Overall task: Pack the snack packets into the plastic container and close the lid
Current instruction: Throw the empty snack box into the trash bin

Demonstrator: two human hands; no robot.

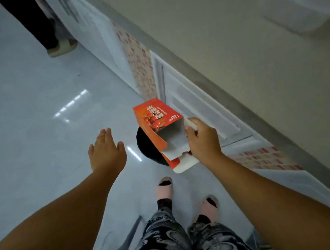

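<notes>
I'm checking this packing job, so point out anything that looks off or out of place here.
The right hand grips an opened orange box by a flap, tilted over a round black bin on the floor. Its end flaps hang open and no packets show inside. No plastic container is clearly in view. The left hand hangs open, holding nothing.

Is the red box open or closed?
Open. The red box has its end flaps folded out, showing the pale inside. The right hand grips one flap. Whether anything is left inside, cannot tell.
</notes>
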